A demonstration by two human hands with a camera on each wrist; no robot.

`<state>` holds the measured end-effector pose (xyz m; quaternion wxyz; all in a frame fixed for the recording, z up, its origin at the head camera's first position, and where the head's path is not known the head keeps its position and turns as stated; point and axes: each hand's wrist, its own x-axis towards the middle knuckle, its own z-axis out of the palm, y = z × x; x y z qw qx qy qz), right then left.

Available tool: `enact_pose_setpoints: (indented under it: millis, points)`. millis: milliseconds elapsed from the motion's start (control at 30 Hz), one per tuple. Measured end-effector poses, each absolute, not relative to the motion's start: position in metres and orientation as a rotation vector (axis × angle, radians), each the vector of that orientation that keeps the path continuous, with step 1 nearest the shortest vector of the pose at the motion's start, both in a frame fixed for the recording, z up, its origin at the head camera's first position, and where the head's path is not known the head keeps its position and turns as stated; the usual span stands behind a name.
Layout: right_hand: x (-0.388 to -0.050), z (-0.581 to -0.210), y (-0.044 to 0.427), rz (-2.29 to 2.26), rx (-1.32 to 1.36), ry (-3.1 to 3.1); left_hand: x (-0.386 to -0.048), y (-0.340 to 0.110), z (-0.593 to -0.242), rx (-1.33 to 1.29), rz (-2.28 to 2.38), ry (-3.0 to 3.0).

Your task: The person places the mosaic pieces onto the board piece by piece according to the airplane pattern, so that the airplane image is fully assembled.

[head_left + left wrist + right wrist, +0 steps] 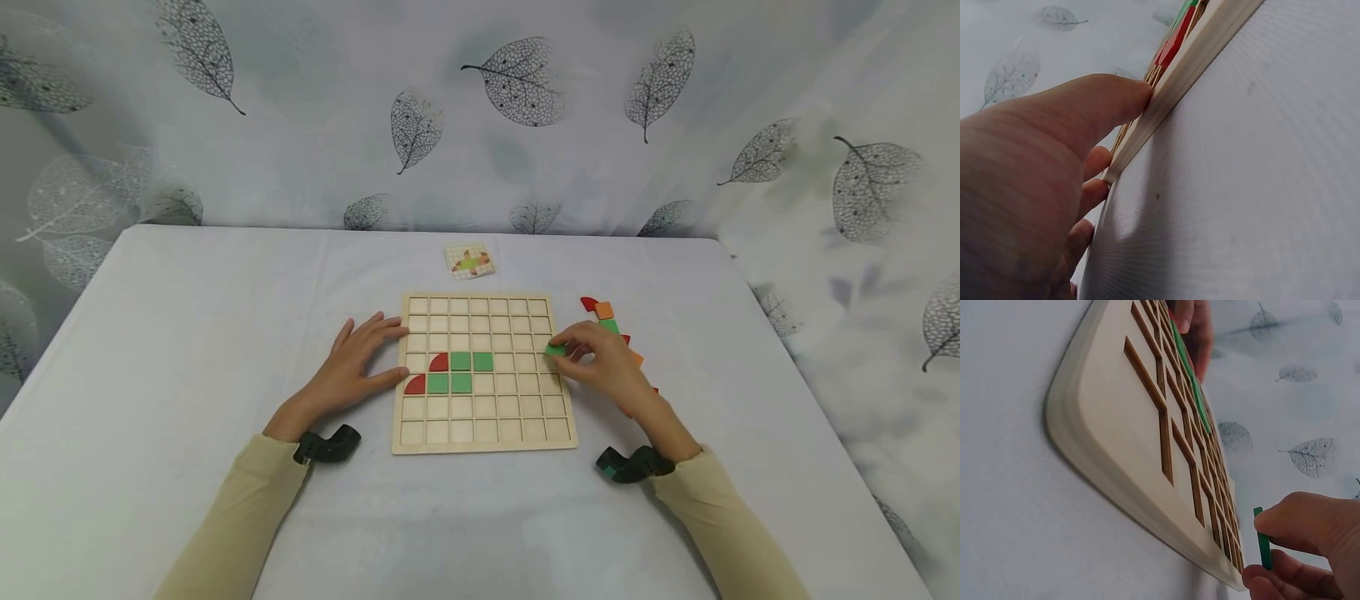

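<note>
A wooden grid board (pixel 486 436) lies on the white table. Two red quarter-round pieces (pixel 438 362) and several green squares (pixel 461 383) fill cells in its left and middle part. My left hand (pixel 352 362) rests at the board's left edge, fingers spread; in the left wrist view its thumb (pixel 1116 100) touches the rim (pixel 1166 94). Between thumb and fingers my right hand (pixel 607 367) pinches a green square (pixel 555 350) over the board's right edge. In the right wrist view that green piece (pixel 1262 540) stands on edge in the pinch of the right hand (pixel 1310 544).
Right of the board lies a row of loose pieces, among them an orange square (pixel 604 310), a green one (pixel 609 326) and a red one (pixel 588 303), partly covered by the right hand. Behind the board is a small pattern card (pixel 470 262).
</note>
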<state>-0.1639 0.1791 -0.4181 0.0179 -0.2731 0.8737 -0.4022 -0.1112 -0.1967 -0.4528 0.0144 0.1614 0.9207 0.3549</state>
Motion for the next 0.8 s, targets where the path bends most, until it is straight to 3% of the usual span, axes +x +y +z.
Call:
enact_pose_setpoints:
  millis: [800]
  points:
    - [-0.149, -0.417, 0.155, -1.182, -0.984, 2.641, -0.112, -0.197, -0.452, 0.501, 1.089, 2.854]
